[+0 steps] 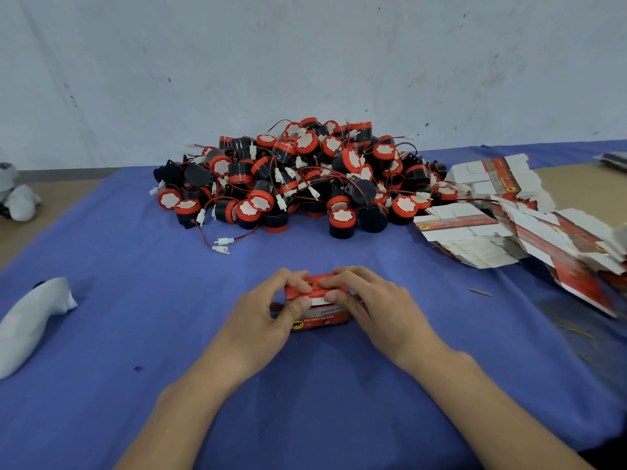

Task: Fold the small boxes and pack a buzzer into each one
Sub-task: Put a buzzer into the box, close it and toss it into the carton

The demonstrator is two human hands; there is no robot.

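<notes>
I have the small box [320, 318] between both hands, on the blue cloth [152, 317], midway along the near edge of the surface. Its long axis runs left to right, parallel to that edge, so each hand takes one end.

My left hand [271, 320] is curled round the left end, fingers over the top and thumb pressed on the near face. My right hand [369, 307] mirrors it on the right end, with its thumb on the white strip along the top of that face. Neither hand is free; both grip the box. I judge I am tucking a flap home, but I cannot tell whether a buzzer is already inside.

What the next reach depends on is direction. The pile of buzzers [298, 178] lies straight ahead of the box, toward the far edge and roughly centred, so either hand could go forward for one. The flat blanks [475, 228] are spread along the right edge, well apart from the box, and my right hand is clearly the nearer one. A white bag [30, 320] lies by the left edge.
</notes>
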